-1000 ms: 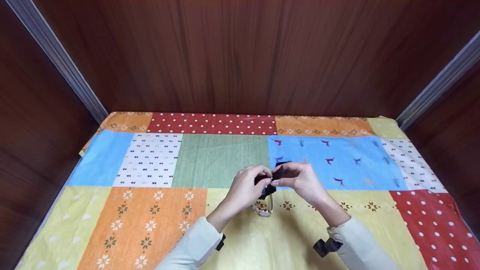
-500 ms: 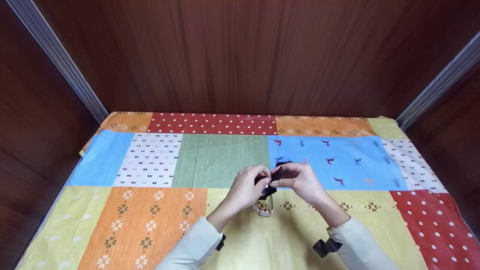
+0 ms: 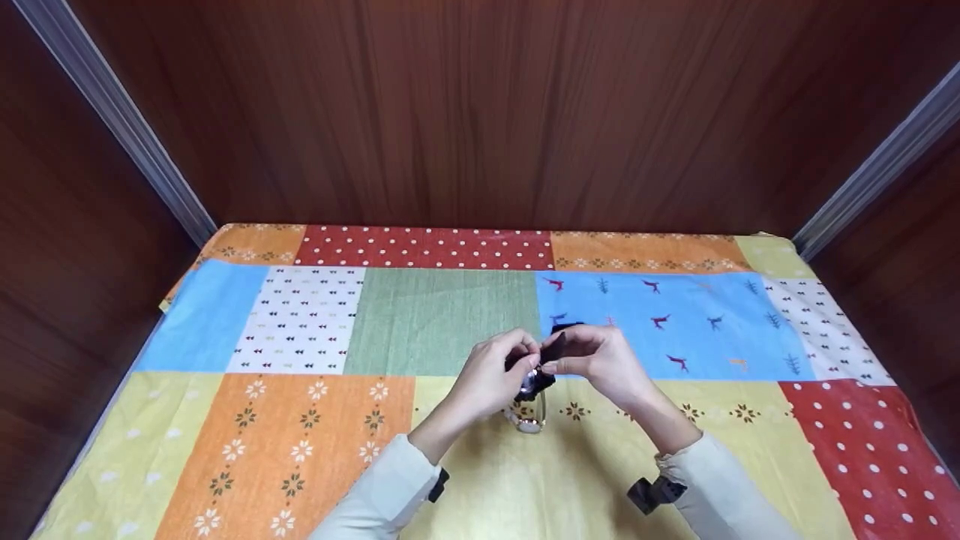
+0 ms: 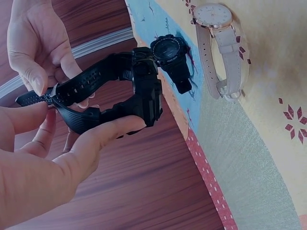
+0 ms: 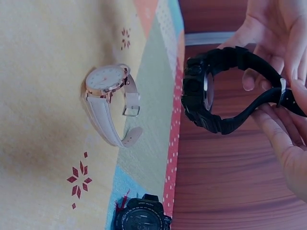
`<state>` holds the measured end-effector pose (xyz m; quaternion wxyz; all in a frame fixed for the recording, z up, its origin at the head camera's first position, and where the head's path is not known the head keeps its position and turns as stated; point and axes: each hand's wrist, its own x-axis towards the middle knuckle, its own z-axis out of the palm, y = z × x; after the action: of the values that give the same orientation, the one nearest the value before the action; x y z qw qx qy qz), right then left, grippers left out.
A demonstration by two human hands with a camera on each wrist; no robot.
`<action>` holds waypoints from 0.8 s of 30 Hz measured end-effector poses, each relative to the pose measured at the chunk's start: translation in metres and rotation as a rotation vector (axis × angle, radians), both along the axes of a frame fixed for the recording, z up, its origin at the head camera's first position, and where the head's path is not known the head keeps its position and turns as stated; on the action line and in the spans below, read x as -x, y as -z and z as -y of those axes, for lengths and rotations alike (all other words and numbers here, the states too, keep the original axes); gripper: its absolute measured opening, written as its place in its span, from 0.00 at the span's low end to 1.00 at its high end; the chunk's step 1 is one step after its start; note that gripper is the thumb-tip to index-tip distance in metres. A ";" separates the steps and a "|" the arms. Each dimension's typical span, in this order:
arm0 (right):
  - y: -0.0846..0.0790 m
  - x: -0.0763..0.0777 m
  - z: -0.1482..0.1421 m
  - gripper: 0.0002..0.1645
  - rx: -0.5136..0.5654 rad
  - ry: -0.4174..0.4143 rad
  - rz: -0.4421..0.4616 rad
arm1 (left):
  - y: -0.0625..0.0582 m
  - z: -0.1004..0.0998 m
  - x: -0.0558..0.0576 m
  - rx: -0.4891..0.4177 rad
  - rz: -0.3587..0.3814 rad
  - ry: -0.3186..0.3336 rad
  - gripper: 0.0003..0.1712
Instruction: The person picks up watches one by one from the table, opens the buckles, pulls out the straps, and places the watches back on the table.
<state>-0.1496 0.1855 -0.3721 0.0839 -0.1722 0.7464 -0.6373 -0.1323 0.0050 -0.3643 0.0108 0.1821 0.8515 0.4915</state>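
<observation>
Your left hand (image 3: 491,371) and right hand (image 3: 604,364) pinch the strap (image 5: 256,67) of the black watch (image 4: 147,86), aloft beyond the pale watch (image 5: 106,79). Judged light: pliant strap, rigid case (image 5: 193,91); grip the case sides. Exact contact is partly hidden.

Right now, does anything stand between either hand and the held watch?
Nothing visible: left hand and right hand both hold its strap. The pale watch and other black watch sit apart on the cloth.
</observation>
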 end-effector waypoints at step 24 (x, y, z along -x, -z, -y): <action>-0.005 0.003 -0.002 0.17 -0.053 0.062 0.006 | 0.006 0.013 0.003 -0.113 0.045 -0.012 0.11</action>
<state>-0.1524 0.1878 -0.3669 0.0711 -0.1447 0.7679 -0.6200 -0.1350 -0.0079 -0.3704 0.0165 0.1663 0.8230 0.5430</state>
